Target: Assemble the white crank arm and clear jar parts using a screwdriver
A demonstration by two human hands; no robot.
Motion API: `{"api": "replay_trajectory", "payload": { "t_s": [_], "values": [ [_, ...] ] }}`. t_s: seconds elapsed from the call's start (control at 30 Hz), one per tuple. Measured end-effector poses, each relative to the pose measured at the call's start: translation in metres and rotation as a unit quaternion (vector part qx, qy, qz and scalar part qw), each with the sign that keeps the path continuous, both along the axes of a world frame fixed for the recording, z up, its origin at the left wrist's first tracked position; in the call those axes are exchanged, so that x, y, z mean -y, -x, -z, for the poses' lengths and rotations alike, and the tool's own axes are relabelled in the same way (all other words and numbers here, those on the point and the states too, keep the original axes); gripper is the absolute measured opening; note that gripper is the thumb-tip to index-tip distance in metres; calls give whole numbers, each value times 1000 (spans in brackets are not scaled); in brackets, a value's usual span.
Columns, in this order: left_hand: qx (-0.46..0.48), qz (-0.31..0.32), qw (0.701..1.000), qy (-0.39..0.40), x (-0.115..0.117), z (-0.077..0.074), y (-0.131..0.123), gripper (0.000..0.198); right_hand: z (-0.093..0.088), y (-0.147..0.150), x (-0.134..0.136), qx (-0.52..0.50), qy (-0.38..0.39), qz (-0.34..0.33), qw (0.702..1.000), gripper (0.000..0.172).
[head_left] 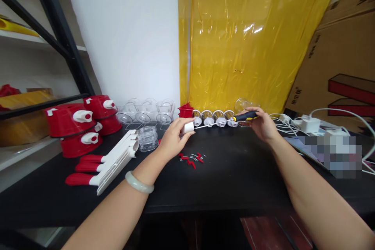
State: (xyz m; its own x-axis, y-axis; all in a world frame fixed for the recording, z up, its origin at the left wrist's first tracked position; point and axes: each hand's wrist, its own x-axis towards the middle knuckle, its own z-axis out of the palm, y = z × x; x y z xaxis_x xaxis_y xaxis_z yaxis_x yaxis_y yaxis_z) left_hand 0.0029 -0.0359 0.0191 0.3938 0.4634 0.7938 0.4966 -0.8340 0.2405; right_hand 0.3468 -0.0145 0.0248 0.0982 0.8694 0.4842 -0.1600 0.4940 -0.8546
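Note:
My left hand [173,136] is closed around a small white cylindrical piece [188,127], held above the table. In my right hand [262,124] is a black and yellow screwdriver [246,116], gripped by its handle. Its long metal shaft points left, and the tip meets or nearly meets the end of the white piece. Below my left hand lie several small red plastic parts [191,163] and thin metal pins or screws [193,157]. Behind the shaft stands a row of grater-like drums [208,118] with white ends. A red plastic part [185,110] stands beside them.
Red housings [70,125] with white knobs are stacked at left, near white arms with red handles [84,167]. Clear cups [165,110] and clear stacked pieces [148,139] stand behind. White chargers and cables [310,124] lie at right. A black shelf frame [55,15] rises at left.

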Motion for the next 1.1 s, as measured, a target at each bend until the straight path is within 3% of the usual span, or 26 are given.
{"api": "replay_trajectory", "payload": {
  "t_s": [0.27,0.63,0.73,0.93,1.1],
  "values": [
    [5,8,1000,18,0,1,0,35,-3,-2,3,-30,15,-10,999,22],
    [3,16,1000,22,1,0,0,37,4,-7,-5,61,46,57,995,47],
    [0,10,1000,14,1,-1,0,38,7,-5,-7,70,56,74,993,47],
    [-16,3,1000,19,0,-2,1,36,1,-3,0,-55,32,-53,997,20],
    [0,9,1000,23,-2,1,0,37,-1,-7,2,-30,43,-58,997,21]
  ]
}}
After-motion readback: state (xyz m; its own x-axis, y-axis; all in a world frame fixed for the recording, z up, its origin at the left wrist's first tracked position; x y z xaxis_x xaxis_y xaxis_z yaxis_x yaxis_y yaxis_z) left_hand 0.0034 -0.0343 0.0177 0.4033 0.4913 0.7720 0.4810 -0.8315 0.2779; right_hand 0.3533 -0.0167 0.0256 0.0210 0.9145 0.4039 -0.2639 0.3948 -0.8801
